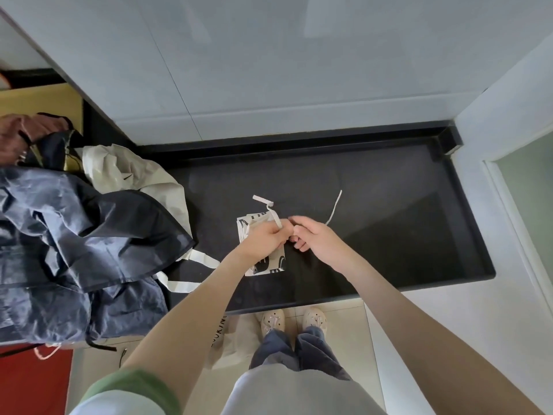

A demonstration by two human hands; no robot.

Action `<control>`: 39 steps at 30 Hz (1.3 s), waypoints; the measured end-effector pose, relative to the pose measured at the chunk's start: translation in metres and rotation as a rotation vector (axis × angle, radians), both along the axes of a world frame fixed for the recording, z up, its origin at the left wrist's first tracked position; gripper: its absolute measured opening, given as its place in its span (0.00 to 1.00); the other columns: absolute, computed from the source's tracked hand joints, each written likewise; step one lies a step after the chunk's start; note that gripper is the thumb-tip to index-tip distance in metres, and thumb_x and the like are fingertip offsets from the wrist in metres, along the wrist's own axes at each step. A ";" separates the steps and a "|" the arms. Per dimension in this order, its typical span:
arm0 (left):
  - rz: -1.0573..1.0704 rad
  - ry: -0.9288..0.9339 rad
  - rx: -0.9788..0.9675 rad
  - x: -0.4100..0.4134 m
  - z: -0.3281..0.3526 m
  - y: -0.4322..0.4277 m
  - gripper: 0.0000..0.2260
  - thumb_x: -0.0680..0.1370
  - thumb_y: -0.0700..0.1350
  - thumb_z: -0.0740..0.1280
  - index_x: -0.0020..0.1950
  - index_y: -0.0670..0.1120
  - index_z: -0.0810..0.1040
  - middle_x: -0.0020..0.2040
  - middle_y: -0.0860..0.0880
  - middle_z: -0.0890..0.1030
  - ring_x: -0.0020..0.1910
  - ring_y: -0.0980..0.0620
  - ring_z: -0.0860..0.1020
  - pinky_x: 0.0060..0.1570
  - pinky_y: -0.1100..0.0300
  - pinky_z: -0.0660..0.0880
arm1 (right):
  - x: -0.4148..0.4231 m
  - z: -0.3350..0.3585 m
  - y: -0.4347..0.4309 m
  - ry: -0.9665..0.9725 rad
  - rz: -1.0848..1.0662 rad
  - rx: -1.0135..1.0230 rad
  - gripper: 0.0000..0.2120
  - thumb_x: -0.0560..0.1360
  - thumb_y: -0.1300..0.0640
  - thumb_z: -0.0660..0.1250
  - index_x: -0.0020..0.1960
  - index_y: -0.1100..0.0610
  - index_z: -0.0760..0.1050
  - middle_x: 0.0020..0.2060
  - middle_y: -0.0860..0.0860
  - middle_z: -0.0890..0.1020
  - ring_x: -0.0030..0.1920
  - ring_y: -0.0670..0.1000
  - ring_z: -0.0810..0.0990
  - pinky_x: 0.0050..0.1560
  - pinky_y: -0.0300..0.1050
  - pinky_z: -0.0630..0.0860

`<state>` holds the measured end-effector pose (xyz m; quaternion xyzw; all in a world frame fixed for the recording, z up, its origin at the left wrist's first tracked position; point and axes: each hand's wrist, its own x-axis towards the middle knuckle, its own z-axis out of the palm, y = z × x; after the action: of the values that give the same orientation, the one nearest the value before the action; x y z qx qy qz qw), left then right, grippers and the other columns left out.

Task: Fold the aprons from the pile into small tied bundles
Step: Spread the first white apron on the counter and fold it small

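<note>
Both hands' grips, left hand (264, 238) and right hand (314, 236), pinch white ties (273, 215) over the folded apron (269, 265).

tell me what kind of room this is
Probably a home kitchen or utility nook: a black stone counter with a raised lip, glossy wall tiles behind it, and a tiled floor underfoot.
</note>
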<state>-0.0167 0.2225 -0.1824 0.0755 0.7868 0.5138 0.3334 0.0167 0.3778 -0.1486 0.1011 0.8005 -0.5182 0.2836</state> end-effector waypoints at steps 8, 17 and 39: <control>0.230 -0.141 0.197 -0.001 0.002 -0.002 0.08 0.78 0.41 0.61 0.38 0.45 0.69 0.24 0.56 0.67 0.28 0.54 0.66 0.38 0.60 0.66 | 0.004 0.000 -0.020 -0.136 -0.098 -0.122 0.05 0.80 0.63 0.60 0.54 0.57 0.73 0.38 0.56 0.82 0.32 0.49 0.83 0.34 0.38 0.80; 0.270 -0.188 0.353 0.001 0.001 -0.014 0.05 0.75 0.42 0.60 0.42 0.43 0.74 0.23 0.50 0.67 0.27 0.53 0.66 0.38 0.60 0.68 | -0.004 -0.014 -0.030 0.011 0.023 0.324 0.10 0.79 0.51 0.63 0.47 0.59 0.73 0.38 0.54 0.78 0.32 0.53 0.80 0.26 0.41 0.77; 0.333 -0.077 0.325 0.011 -0.003 -0.015 0.12 0.84 0.44 0.53 0.52 0.46 0.76 0.32 0.51 0.77 0.39 0.54 0.77 0.50 0.61 0.74 | -0.006 -0.017 -0.028 -0.092 -0.823 -0.779 0.18 0.83 0.54 0.55 0.39 0.61 0.72 0.38 0.54 0.79 0.47 0.53 0.80 0.61 0.49 0.75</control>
<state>-0.0053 0.2075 -0.1856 -0.0223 0.6822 0.6841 0.2572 0.0104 0.3498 -0.1658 0.3151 0.4315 -0.8382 0.1093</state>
